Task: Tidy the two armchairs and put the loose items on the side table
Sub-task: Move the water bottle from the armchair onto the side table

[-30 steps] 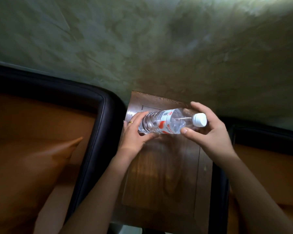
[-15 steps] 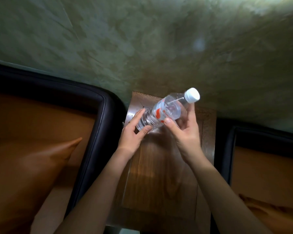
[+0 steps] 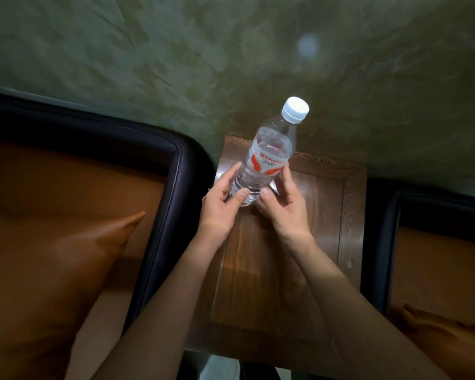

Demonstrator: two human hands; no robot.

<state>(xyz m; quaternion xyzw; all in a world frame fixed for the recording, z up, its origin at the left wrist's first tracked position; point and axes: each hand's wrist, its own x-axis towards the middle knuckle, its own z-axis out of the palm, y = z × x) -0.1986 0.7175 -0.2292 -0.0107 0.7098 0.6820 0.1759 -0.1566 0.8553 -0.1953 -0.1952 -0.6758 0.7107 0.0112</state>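
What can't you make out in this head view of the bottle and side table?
Head view: water bottle base partly hidden by left hand and right hand; contact with side table unclear.
Head view: label wording blurred.
Head view: left armchair and right armchair cut off by frame edges.

- Bottle: clear, colourless body.
- Cap: plain white.
- Label: white, with orange-red curved marks and lettering (text only partly legible).
- Side table: dark brown wood with visible grain.
- Left armchair: black frame, orange-tan upholstery.
- Right armchair: same black and orange-tan scheme.
- Left cushion and right cushion: plain orange-brown.
- Wall: mottled grey-green.
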